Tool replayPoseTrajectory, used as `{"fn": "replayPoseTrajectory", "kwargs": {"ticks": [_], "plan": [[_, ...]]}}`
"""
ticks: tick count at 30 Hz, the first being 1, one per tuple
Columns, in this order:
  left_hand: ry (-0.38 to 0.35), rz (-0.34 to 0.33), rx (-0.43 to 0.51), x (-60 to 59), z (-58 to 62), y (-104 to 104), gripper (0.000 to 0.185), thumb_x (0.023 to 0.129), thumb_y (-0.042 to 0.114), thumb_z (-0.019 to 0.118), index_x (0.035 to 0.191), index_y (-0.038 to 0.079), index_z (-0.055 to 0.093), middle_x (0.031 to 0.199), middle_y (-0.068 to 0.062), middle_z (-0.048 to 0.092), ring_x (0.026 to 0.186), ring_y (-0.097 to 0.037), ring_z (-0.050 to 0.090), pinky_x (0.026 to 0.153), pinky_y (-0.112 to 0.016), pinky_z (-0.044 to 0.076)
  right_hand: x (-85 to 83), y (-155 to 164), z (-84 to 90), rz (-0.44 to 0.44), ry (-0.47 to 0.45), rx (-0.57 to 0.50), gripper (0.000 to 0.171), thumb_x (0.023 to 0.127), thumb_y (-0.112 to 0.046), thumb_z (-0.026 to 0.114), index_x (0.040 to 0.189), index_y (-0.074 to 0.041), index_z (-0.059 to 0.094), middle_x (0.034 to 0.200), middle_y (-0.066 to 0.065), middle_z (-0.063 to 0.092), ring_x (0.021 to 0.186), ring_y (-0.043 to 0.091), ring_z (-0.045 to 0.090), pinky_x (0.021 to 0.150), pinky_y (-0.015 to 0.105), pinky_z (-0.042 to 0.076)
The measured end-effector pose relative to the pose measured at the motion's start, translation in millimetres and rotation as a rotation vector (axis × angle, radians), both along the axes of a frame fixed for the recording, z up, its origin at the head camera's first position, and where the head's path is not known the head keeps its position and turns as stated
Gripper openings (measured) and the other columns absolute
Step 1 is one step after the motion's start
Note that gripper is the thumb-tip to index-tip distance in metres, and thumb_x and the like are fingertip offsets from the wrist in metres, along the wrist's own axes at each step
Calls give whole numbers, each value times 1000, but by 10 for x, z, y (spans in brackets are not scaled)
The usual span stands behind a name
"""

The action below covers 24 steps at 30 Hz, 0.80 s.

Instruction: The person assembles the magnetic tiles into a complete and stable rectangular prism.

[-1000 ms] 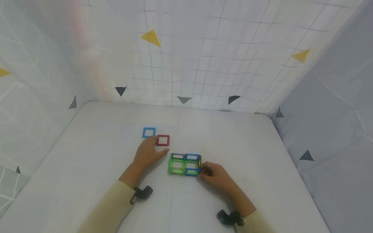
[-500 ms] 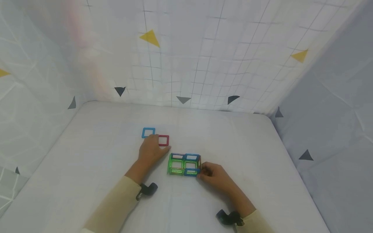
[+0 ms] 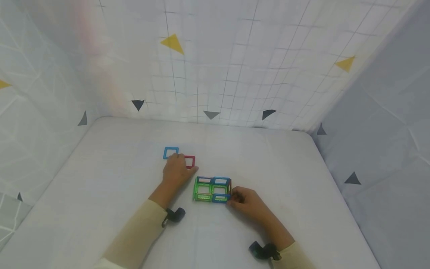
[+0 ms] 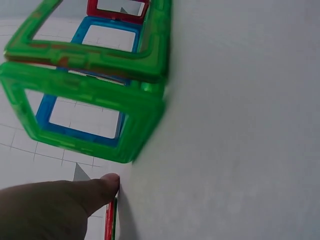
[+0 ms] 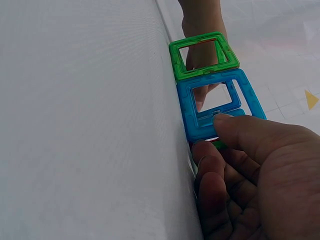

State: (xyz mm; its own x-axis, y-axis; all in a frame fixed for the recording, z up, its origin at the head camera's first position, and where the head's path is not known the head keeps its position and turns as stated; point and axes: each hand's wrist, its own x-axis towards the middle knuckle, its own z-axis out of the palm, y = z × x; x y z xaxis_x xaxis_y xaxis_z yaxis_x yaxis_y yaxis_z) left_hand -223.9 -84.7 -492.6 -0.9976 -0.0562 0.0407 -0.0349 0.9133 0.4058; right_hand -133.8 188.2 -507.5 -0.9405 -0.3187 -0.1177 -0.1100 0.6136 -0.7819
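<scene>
Our left hand (image 3: 177, 170) has slid forward onto the red tile (image 3: 190, 161), fingers flat over it — not yet pinched. Right hand (image 3: 244, 201) pinches the box (image 3: 212, 189) steady; next we lift the tile across.

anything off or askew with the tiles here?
Nothing stands out. The green-and-blue tile box sits square on the table, with the right hand holding its near right corner. The left hand rests on the flat red tile beside the blue tile.

I can read no text, label, brand or number anywhere in my views. The magnetic frame structure (image 3: 212, 189) carries no lettering, and the sheet behind it shows only grid lines and plain coloured triangles.
</scene>
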Motion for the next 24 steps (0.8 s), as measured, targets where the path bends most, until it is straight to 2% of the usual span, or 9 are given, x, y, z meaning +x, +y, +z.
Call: {"fn": "replayPoseTrajectory", "kwargs": {"ticks": [7, 14, 24], "plan": [[3, -12, -44, 4, 26, -14, 66, 84, 43, 77, 126, -3, 56, 114, -18, 58, 106, -30, 56, 91, -46, 57, 7, -9, 3, 6, 0, -13, 22, 89, -24, 74, 109, -17, 68, 88, -8, 66, 80, 15, 61, 70, 27, 53], [-60, -25, 20, 25, 106, -42, 55, 84, 28, 76, 126, -1, 58, 115, -16, 60, 105, -30, 58, 90, -45, 57, 5, 3, -21, 10, 6, -17, 20, 89, -23, 74, 108, -18, 68, 87, -8, 66, 80, 14, 61, 70, 27, 54], [-126, -100, 18, 0, 143, -79, 63, 78, 24, 82, 130, -1, 57, 116, -15, 61, 102, -28, 56, 92, -42, 55, 5, -2, -12, 4, 7, -11, 20, 89, -21, 74, 107, -18, 68, 87, -8, 66, 80, 14, 61, 70, 28, 54]]}}
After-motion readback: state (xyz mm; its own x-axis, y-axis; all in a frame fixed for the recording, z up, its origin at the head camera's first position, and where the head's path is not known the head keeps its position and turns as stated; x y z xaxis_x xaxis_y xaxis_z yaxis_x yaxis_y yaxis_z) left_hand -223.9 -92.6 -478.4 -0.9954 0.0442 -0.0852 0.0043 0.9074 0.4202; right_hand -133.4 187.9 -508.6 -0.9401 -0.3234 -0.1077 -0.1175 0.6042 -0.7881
